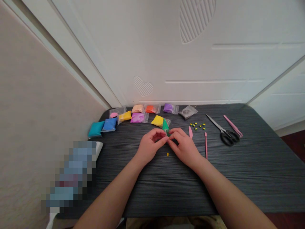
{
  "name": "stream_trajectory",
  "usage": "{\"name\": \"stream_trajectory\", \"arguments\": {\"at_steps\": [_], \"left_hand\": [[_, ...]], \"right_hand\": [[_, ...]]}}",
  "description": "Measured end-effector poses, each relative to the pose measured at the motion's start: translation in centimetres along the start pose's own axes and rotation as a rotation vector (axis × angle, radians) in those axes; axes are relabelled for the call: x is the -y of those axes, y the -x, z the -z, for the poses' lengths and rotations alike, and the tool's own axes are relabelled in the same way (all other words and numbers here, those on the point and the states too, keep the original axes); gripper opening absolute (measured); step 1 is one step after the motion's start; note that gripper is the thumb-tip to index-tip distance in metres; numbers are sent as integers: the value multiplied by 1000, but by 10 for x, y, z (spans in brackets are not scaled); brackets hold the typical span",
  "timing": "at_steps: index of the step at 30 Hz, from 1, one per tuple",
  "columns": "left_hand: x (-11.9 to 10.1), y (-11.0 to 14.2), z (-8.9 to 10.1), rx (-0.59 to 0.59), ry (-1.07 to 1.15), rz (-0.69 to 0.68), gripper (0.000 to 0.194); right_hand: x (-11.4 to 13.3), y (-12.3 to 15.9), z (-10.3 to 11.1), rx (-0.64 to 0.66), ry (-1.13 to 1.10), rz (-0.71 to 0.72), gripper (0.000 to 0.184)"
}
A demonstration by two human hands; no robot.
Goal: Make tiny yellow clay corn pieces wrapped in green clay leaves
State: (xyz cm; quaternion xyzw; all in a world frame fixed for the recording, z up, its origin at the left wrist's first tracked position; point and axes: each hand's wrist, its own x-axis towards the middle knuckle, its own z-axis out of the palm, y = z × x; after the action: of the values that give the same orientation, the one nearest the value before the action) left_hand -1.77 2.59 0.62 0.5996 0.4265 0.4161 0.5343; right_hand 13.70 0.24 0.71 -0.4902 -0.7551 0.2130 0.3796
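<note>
The green packet [165, 124] is held upright above the middle of the dark tabletop [252, 181], its lower end pinched between the fingertips of both hands. It is gripped from one side by the left hand [150, 144] and from the other by the right hand [184, 146], the two being brought nearly together at its base. Part of the packet is hidden by the fingers. A small yellow piece [167, 154] is seen on the tabletop just below the hands.

The yellow packet [156, 120] is partly overlapped in view by the green one. To the right, small green-and-yellow pieces [195, 128] are scattered near a pink knife-shaped tool [190, 132]; a thin pink stick [206, 146] is laid nearby. Farther right, black-handled scissors [222, 130] are placed beside pink tweezers [232, 125]. Along the back edge, a purple packet [168, 108] and a grey packet [188, 112] are set apart.
</note>
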Motion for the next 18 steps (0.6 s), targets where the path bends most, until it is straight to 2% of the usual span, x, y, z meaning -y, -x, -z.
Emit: {"name": "stream_trajectory", "arguments": {"at_steps": [6, 10, 14, 18], "left_hand": [[-2, 0, 1, -21, -33, 12, 15], [-3, -1, 4, 8, -217, -8, 16], [-7, 1, 7, 42, -430, -103, 16], [-12, 3, 8, 41, -554, -236, 13]], "right_hand": [[2, -1, 1, -8, -24, -1, 6], [3, -1, 2, -9, -60, -23, 7], [4, -1, 2, -34, -112, -47, 6], [7, -1, 2, -71, -137, -51, 7]]}}
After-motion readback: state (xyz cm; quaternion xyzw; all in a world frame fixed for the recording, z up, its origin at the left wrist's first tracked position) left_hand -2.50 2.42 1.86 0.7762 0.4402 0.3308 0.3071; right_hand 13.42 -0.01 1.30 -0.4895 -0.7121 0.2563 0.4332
